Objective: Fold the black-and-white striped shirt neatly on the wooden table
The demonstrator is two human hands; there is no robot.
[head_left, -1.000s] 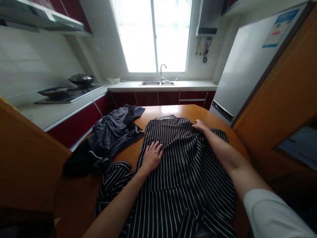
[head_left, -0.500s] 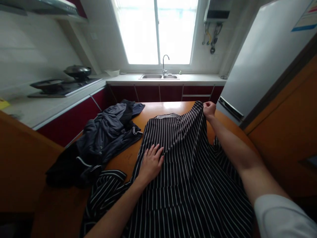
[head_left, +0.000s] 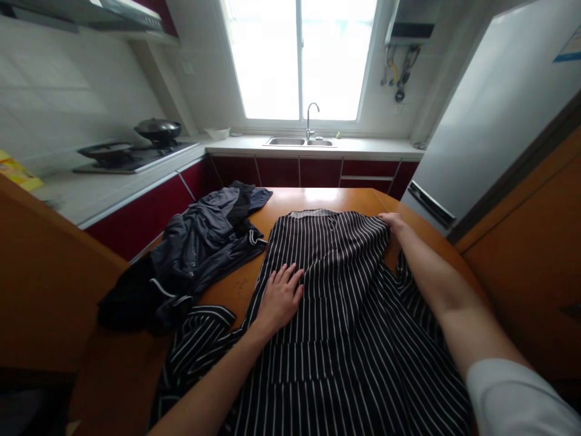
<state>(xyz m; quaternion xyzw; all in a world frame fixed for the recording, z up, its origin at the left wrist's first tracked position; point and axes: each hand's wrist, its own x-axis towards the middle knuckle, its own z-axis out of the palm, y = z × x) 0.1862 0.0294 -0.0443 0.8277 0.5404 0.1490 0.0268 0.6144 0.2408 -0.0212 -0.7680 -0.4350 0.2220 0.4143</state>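
A black shirt with thin white stripes [head_left: 318,315] lies spread over the wooden table, its collar end toward the window. My left hand [head_left: 280,300] rests flat on the left part of the shirt, fingers apart. At the shirt's far right corner, my right hand [head_left: 393,223] is closed on the cloth and holds it out to the right. One striped sleeve [head_left: 206,321] lies bunched at the left, and more striped cloth shows under my right forearm. Left of the shirt sits a crumpled heap of dark grey clothes [head_left: 200,236] with white-edged trim.
The wooden table [head_left: 299,197] has a rounded right edge. Beyond it are a counter with a steel sink [head_left: 285,142], and a stove with a lidded pan [head_left: 158,130] at the left. A grey fridge [head_left: 494,109] stands to the right.
My right hand has lowered and moved slightly right with the shirt's corner, so the raised fold there now lies flatter. My left hand stays on the shirt. The view has shifted a little.
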